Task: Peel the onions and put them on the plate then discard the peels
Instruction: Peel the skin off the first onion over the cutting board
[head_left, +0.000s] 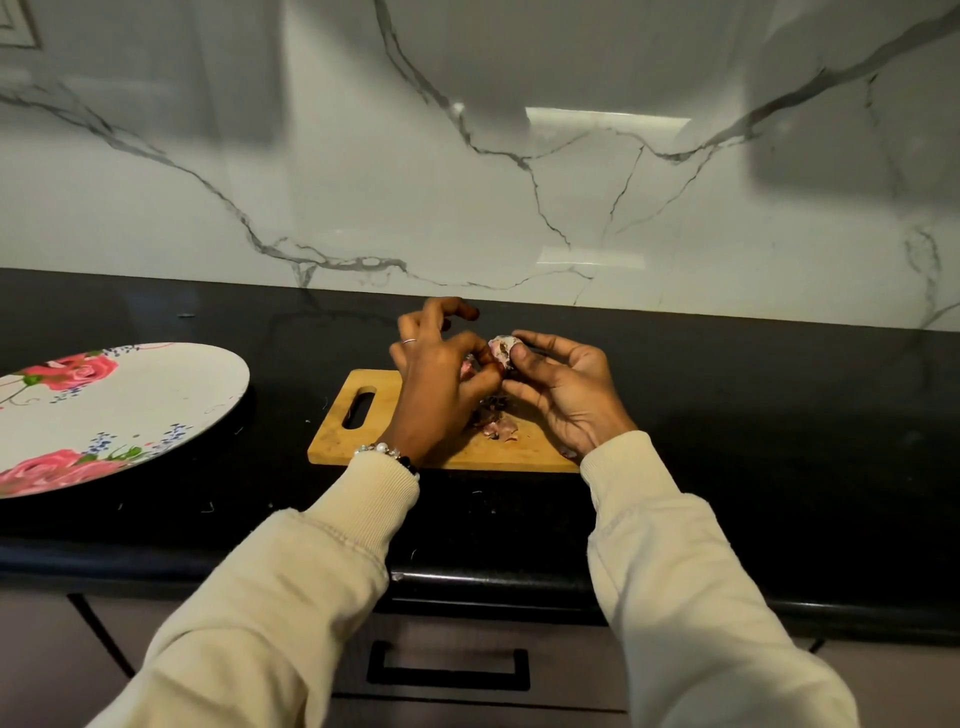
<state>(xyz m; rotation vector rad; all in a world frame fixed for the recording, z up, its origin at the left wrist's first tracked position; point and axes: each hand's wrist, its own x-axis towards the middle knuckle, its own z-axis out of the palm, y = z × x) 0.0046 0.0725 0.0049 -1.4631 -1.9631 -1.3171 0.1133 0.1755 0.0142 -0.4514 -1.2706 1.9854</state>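
A small pinkish onion (502, 349) is held above the wooden cutting board (343, 415). My right hand (566, 395) grips it between thumb and fingertips. My left hand (441, 379) pinches a bit of its skin with thumb and forefinger, right beside the onion. Loose pink and dark peels (496, 423) lie on the board under my hands. A white plate (114, 415) with red roses sits on the counter to the left, with no onion on the part that shows.
The black counter (753, 441) runs the full width, backed by a white marble wall (519, 182). Small peel scraps dot the counter near its front edge. A drawer with a black handle (449, 670) is below.
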